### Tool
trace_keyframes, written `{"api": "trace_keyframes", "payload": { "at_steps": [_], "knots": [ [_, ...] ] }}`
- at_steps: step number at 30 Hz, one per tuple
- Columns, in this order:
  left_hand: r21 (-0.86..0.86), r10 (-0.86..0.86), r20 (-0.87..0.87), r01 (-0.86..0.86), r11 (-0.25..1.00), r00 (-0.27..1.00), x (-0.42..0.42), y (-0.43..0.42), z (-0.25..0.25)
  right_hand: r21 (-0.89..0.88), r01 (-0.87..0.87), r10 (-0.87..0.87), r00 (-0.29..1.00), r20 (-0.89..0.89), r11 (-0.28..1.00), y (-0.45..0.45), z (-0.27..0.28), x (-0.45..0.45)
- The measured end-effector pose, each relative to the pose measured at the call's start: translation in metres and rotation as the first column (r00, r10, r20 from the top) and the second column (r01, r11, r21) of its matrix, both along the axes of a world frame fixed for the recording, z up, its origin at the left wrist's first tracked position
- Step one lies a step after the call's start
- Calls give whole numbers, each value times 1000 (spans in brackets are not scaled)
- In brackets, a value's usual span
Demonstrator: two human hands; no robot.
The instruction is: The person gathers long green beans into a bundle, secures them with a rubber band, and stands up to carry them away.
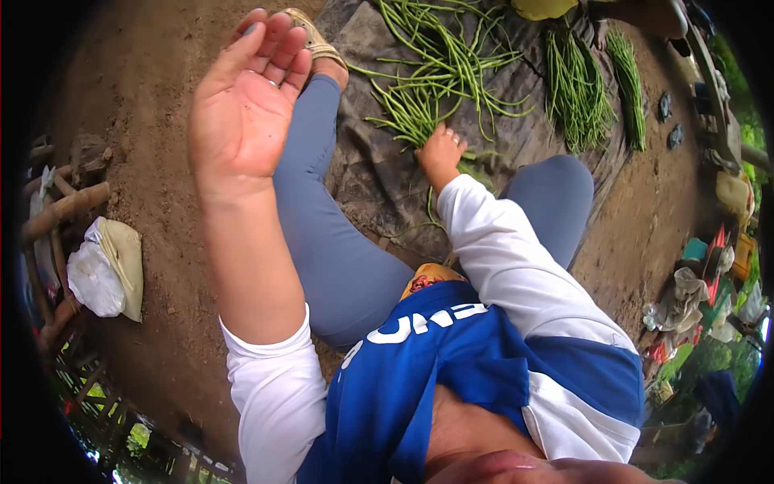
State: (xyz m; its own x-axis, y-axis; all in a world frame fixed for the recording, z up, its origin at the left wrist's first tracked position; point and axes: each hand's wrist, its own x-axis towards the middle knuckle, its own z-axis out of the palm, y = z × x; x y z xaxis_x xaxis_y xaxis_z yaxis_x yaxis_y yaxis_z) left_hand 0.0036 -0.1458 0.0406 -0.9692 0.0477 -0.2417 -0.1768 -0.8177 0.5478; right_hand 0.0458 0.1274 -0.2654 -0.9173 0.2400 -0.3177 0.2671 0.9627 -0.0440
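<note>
My left hand [254, 113] is raised in the air at the upper left, palm up towards me, with its fingers loosely bent and apart and nothing in it. Low over the dark ground sheet, my right hand [442, 153] grips the near ends of a bunch of green yardlong beans [407, 113]; its fingertips are partly hidden. A ring shows on one finger. Past this bunch lies a looser spread of yardlong beans [451, 56], touching it. A few stray beans lie beside my right hand.
Two gathered bean bundles [576, 93] [627, 89] lie at the right on the dark sheet [367, 161]. A yellow object [544, 6] sits at the top edge. Part of another person shows at the upper right. A pale sack [121, 266] is on the dirt at left; clutter lines the right.
</note>
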Motion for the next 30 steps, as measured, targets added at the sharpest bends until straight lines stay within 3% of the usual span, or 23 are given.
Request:
{"api": "trace_keyframes", "payload": {
  "at_steps": [5, 7, 10, 14, 15, 17, 19, 21, 24, 26, 27, 28, 29, 30],
  "knots": [
    [-96, 42, 47, -37, 995, 998, -2, 15, 0, -159, -122, 120, 993, -20, 980, 15, -18, 6],
    [-136, 60, 52, -53, 989, 997, -3, 21, 1, -211, -16, 52, 985, 165, 977, 21, -25, 0],
    [-183, 59, 51, -49, 982, 997, -6, 27, 1, -219, -10, 82, 943, 321, 976, 24, -9, -3],
    [-229, 13, 46, -2, 973, 999, -9, 37, -9, -394, 64, 119, 898, 424, 917, 30, 8, -25],
    [-241, 0, 44, 10, 970, 999, -9, 41, -12, -529, 104, 125, 916, 380, 842, 32, 3, -30],
    [-277, -11, 75, 32, 960, 997, -6, 53, -17, -772, 420, -29, 886, 463, 477, 31, 5, -40],
    [-344, -65, 89, 92, 934, 994, -5, 60, -24, -852, 377, -5, 915, 403, 363, 27, 60, -55],
    [-433, -146, 126, 186, 882, 981, -2, 66, -38, -919, 391, 0, 920, 391, 55, 24, 125, -53],
    [-603, -281, 242, 371, 706, 929, 8, 92, -44, -968, 240, 36, 971, 238, -79, 35, 186, -46],
    [-651, -363, 349, 502, 569, 864, 16, 113, -51, -983, 143, 58, 989, 137, -115, 41, 201, -39],
    [-548, -612, 279, 646, 532, 740, 18, 118, -50, -987, 95, 70, 994, 86, -132, 41, 215, -34],
    [-528, -604, 283, 646, 551, 746, 25, 127, -49, -985, 80, 79, 995, 68, -152, 38, 227, -23],
    [-506, -594, 290, 647, 570, 751, 33, 141, -43, -1000, -22, 185, 983, -20, 9, 39, 226, -20],
    [-492, -535, 208, 560, 666, 819, 31, 154, -64, -985, -136, 201, 973, -113, 106, 34, 240, -3]
  ]
}}
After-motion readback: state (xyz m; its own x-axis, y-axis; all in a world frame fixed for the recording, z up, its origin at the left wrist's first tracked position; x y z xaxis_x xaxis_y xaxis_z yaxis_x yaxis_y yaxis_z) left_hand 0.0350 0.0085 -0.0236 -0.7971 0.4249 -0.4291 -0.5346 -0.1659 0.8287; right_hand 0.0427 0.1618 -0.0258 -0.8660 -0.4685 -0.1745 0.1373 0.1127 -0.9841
